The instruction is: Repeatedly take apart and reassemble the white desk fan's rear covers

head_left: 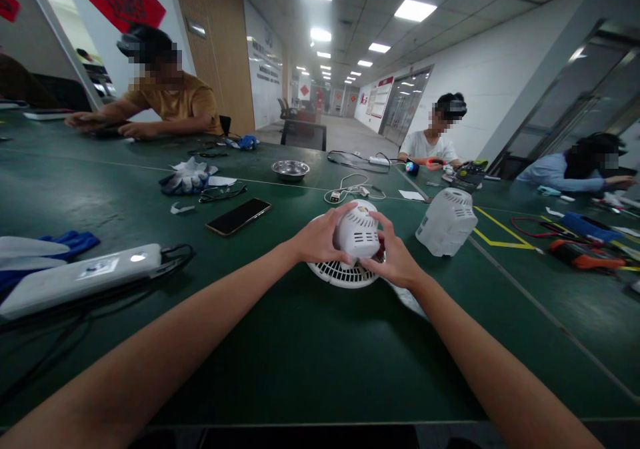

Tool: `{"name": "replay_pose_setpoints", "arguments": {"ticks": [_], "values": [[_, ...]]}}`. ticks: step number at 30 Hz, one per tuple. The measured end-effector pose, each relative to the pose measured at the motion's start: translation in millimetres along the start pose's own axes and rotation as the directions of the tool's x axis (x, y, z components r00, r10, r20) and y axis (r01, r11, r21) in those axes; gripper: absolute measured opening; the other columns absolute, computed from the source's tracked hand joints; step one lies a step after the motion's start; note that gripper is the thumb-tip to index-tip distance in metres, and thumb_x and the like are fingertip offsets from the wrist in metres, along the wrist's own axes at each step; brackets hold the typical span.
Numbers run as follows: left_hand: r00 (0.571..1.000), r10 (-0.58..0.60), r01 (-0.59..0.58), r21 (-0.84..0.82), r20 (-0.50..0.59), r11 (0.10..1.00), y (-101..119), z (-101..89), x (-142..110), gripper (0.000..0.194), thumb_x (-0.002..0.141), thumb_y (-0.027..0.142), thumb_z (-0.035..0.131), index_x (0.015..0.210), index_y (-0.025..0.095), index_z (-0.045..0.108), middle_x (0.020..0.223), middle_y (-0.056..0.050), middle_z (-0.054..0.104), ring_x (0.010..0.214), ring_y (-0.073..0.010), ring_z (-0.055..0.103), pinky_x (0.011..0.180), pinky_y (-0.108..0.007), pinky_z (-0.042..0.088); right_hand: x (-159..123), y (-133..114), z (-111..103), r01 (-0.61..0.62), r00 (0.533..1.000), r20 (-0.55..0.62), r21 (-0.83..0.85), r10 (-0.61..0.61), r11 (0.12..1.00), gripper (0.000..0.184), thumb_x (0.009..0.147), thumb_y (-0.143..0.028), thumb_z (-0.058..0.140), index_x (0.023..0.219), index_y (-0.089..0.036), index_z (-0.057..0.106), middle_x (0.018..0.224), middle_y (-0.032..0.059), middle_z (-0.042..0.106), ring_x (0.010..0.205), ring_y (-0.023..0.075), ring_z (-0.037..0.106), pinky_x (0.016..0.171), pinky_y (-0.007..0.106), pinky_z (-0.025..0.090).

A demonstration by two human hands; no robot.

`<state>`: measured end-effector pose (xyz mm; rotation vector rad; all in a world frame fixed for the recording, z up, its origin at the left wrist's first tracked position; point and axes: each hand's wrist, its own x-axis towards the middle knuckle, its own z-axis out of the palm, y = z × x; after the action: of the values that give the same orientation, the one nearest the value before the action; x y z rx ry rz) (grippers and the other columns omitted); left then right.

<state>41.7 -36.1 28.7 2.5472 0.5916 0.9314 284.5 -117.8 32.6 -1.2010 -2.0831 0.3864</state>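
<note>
A small white fan [356, 237] lies face down on the green table [300, 342], its round grille against the surface and its ribbed motor housing pointing up. My left hand [319, 238] wraps the housing's left side. My right hand [395, 257] grips its right side, fingers curled around it. Both hands are closed on the fan.
A white ribbed cover [447, 221] stands just right of the fan. A black phone [239, 215], a metal bowl [291, 169], gloves [187, 179], a white cable [350, 189] and a white power strip [80, 275] lie around. Three other people sit along the table's far sides.
</note>
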Motion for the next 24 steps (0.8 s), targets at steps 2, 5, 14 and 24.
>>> {"name": "replay_pose_setpoints", "arguments": {"ticks": [2, 5, 14, 24], "values": [[0.999, -0.036, 0.038, 0.054, -0.025, 0.998, 2, 1.1, 1, 0.119, 0.071, 0.067, 0.081, 0.162, 0.027, 0.016, 0.157, -0.020, 0.042, 0.133, -0.0459, 0.052, 0.109, -0.062, 0.042, 1, 0, 2, -0.014, 0.995, -0.098, -0.087, 0.005, 0.996, 0.101, 0.076, -0.053, 0.079, 0.157, -0.028, 0.023, 0.128, 0.0149, 0.066, 0.094, 0.0329, 0.071, 0.083, 0.051, 0.058], [0.998, -0.040, 0.043, 0.069, -0.037, 0.997, 2, 0.7, 1, 0.108, 0.079, 0.065, 0.075, 0.163, 0.028, 0.018, 0.156, -0.017, 0.047, 0.125, -0.0408, 0.059, 0.106, -0.058, 0.045, 3, 3, 4, -0.034, 0.978, -0.208, -0.148, 0.002, 0.988, 0.098, 0.075, -0.050, 0.079, 0.156, -0.028, 0.028, 0.145, 0.0170, 0.056, 0.114, 0.0392, 0.065, 0.095, 0.057, 0.054], [0.773, -0.587, 0.553, -0.198, -0.240, 0.809, -45, 3.7, -14, 0.062, 0.103, 0.063, 0.029, 0.124, 0.017, 0.066, 0.121, -0.013, 0.074, 0.113, -0.0321, 0.067, 0.098, -0.047, 0.050, 4, 25, -4, -0.178, 0.969, -0.182, -0.047, 0.166, 0.983, 0.092, 0.079, -0.047, 0.078, 0.156, -0.025, 0.032, 0.131, 0.0140, 0.068, 0.107, 0.0340, 0.070, 0.097, 0.056, 0.054], [0.739, -0.530, 0.175, -0.642, -0.416, 0.747, -46, 1.1, -16, 0.067, 0.099, 0.067, 0.034, 0.106, 0.013, 0.073, 0.105, -0.015, 0.078, 0.102, -0.0306, 0.071, 0.093, -0.044, 0.053, 3, 23, 6, -0.124, 0.911, -0.340, 0.318, 0.235, 0.940, 0.080, 0.074, -0.050, 0.084, 0.142, -0.025, 0.049, 0.130, 0.0101, 0.070, 0.111, 0.0299, 0.069, 0.097, 0.047, 0.056]]}}
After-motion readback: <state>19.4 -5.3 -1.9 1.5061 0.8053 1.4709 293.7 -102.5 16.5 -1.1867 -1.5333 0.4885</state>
